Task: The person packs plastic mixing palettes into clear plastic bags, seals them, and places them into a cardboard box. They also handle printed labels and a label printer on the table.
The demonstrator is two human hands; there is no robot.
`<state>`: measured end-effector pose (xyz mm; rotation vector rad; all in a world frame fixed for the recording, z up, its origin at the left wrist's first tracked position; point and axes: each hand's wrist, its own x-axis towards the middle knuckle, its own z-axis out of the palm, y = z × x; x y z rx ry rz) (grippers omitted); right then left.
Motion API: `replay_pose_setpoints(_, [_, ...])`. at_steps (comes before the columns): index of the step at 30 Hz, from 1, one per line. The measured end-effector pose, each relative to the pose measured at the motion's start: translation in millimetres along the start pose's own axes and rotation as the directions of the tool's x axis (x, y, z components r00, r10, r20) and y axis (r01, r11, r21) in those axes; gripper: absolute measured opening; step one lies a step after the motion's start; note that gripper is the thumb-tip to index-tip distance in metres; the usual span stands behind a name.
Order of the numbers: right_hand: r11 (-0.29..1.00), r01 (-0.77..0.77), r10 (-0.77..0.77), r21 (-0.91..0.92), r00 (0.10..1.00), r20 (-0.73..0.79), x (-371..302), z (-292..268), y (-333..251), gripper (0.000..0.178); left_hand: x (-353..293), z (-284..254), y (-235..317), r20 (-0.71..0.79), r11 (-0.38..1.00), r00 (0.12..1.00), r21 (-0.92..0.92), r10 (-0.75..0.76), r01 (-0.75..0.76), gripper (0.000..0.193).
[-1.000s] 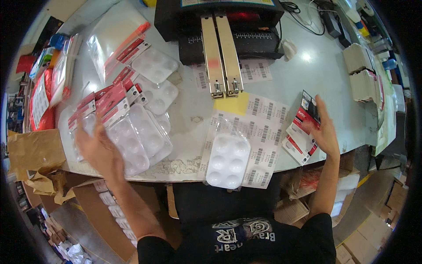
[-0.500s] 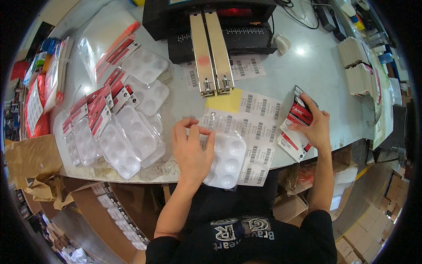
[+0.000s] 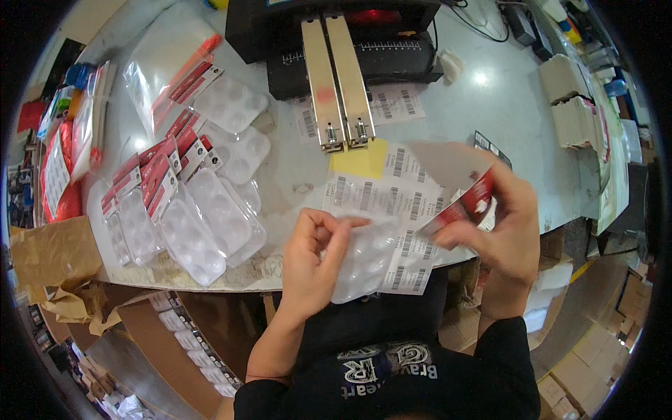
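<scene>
My left hand [image 3: 313, 262] pinches the upper left edge of a clear bag around a white plastic paint palette [image 3: 367, 255] with round wells. The palette lies over a sheet of barcode labels [image 3: 418, 198] at the table's front edge. In my right hand [image 3: 509, 224] is a red and white header card [image 3: 462, 210], held between thumb and fingers just right of the palette and blurred by motion. Behind that hand, a dark card [image 3: 492, 145] lies on the table, mostly covered from view.
A black machine [image 3: 350, 66] with two metal arms stands at the back. Bagged palettes with red header cards [image 3: 203, 224] lie piled on the left. Stacks of cards [image 3: 577, 122] stand at the right. An open cardboard box [image 3: 164, 343] sits below the table's left front.
My right hand has lifted a header card from the small stack and brought it left toward the palette. My left hand has shifted slightly nearer, and the bagged palette has tilted.
</scene>
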<state>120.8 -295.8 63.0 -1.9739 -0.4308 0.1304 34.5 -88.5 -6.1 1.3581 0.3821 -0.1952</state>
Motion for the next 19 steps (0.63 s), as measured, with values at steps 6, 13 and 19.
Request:
replay_pose_setpoints(6, [0.983, -0.03, 0.095, -0.18, 0.927, 0.363, 23.9, 21.1, 3.1, 0.045, -11.7, 9.4, 14.0, 0.034, 0.992, 0.993, 0.054, 0.112, -0.113, 0.013])
replay_pose_setpoints(13, [0.984, 0.017, 0.063, -0.178, 0.899, 0.433, 21.5, 22.7, 8.0, 0.038, -10.8, 8.2, 7.9, 0.003, 0.992, 0.994, 0.054, 0.11, -0.11, 0.013])
replay_pose_setpoints(19, [0.977, 0.049, 0.058, -0.206, 0.875, 0.481, 26.3, 19.6, 1.2, 0.036, -14.7, 3.7, 2.7, -0.035, 0.914, 0.972, 0.35, 0.234, -0.207, 0.017])
